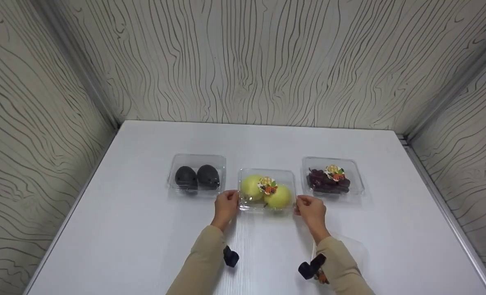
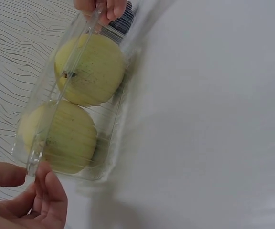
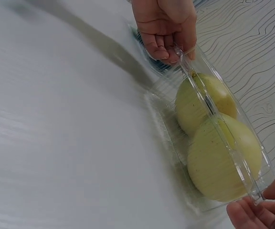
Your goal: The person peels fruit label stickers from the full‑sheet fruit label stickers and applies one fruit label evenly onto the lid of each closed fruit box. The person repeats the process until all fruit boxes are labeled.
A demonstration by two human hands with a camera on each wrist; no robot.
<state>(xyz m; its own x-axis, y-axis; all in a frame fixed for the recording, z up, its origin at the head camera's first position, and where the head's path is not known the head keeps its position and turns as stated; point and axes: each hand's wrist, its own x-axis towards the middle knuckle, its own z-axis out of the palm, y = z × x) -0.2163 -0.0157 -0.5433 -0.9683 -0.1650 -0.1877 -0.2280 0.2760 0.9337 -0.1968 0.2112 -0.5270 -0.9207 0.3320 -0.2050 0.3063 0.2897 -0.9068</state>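
Note:
A clear plastic clamshell box [image 1: 247,207] with two round yellow-green fruits [image 1: 278,197] inside sits mid-table, its lid down. A colourful fruit sticker [image 1: 268,186] is on the lid. My left hand [image 1: 226,208] pinches the rim at the box's left front corner; in the left wrist view the thumb is above the rim and curled fingers [image 2: 54,188] below it. At the opposite corner my right hand [image 1: 311,211] pinches the same rim between thumb and fingers, as the right wrist view also shows.
Left of it stands a clear box [image 1: 173,172] with two dark oval fruits, no sticker showing. A stickered box [image 1: 357,176] of dark red grapes stands at the right. Under my right forearm lies a transparent plastic piece [image 1: 355,250], partly hidden, with a sticker [image 1: 321,277] beside it.

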